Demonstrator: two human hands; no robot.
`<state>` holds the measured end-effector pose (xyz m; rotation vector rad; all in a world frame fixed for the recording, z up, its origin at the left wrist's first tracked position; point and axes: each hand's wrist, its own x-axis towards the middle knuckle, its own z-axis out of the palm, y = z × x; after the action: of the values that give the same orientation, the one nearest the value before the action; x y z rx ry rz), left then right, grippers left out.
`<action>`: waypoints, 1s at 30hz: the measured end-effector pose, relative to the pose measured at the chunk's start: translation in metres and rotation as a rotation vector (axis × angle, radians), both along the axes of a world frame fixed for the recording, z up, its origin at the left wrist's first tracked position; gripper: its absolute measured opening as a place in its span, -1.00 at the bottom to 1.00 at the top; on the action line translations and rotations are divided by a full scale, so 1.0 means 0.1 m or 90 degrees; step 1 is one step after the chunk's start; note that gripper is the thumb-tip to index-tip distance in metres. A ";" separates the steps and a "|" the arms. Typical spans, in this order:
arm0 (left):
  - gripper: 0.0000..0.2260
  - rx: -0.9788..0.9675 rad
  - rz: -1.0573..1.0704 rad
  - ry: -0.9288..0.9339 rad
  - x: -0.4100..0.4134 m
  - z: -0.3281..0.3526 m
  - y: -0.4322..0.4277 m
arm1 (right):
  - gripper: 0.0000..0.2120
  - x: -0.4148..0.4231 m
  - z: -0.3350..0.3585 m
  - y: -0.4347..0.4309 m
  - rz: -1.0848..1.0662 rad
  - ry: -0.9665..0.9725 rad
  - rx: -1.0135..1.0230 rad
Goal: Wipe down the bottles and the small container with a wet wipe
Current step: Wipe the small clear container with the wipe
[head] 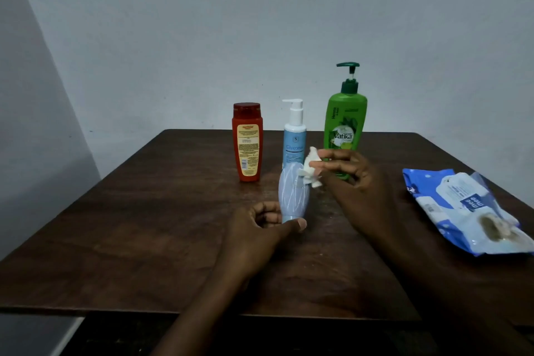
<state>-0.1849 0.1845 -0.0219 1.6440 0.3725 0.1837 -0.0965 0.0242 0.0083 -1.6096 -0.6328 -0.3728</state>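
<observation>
My left hand [261, 225] grips the lower end of a small pale blue container [292, 196], holding it upright above the dark wooden table [144, 211]. My right hand [351, 179] pinches a crumpled white wet wipe [312, 170] against the container's upper right side. Behind them stand three bottles in a row: a red bottle [247, 143] on the left, a light blue pump bottle [294, 136] in the middle, partly hidden by the container, and a tall green pump bottle [345, 121] on the right, its base hidden behind my right hand.
A blue and white wet wipe pack [468, 208] lies open near the table's right edge. A pale wall stands close behind the table's far edge. The table's near edge runs below my forearms.
</observation>
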 end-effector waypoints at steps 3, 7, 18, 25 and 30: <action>-0.56 -0.016 0.024 -0.007 0.02 -0.03 -0.11 | -0.77 0.00 -0.02 0.02 -0.016 -0.072 -0.041; -0.60 -0.023 0.043 -0.031 0.02 -0.05 -0.19 | -0.77 0.03 -0.11 0.02 -0.078 -0.203 -0.120; -0.70 -0.045 0.062 -0.067 0.01 -0.08 -0.19 | -0.74 -0.28 -0.32 -0.14 -0.063 -0.380 -0.281; -0.66 -0.036 0.059 -0.088 -0.01 -0.07 -0.21 | -0.74 -0.18 -0.07 -0.12 -0.059 -0.289 -0.263; -0.64 -0.024 0.068 -0.085 -0.01 -0.07 -0.21 | -0.74 -0.01 0.15 0.07 -0.065 -0.196 -0.218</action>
<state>-0.1859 0.1631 -0.0288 1.5661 0.3596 0.3634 -0.0972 0.0313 0.0237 -1.9338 -0.8858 -0.6215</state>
